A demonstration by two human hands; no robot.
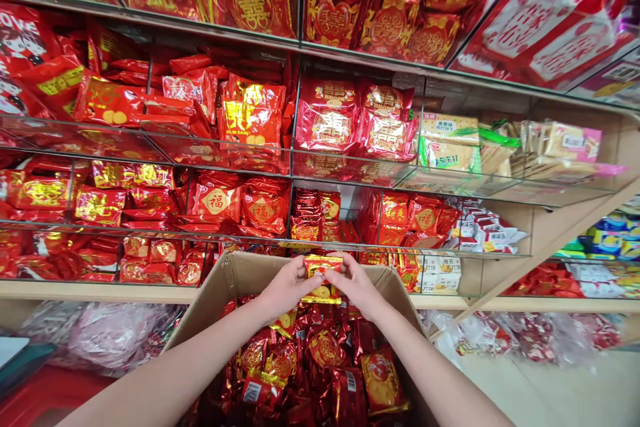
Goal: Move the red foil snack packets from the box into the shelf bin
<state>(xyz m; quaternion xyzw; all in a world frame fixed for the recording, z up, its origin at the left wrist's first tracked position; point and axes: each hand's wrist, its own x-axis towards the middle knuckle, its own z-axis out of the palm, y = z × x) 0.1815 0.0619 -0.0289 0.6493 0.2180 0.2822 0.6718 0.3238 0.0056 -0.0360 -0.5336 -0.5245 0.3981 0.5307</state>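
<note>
head view: pinching one lifted biscuit packet [326, 292] in half-curled left hand [285, 288] and right hand [359, 288], above loose packets [325, 348] left in carton [240, 273].

Shop interior, snack section: as I am standing here, divided shelves [100, 291] are rising behind the cardboard carton [213, 297], and like red packets [250, 121] are filling separate compartments beyond it.

Packets [324, 350] lie in the box [247, 273]; shelves [125, 291] behind it; bags [113, 335] left and right; above it, one packet [319, 267] between left hand [284, 291] and right hand [361, 290].
</note>
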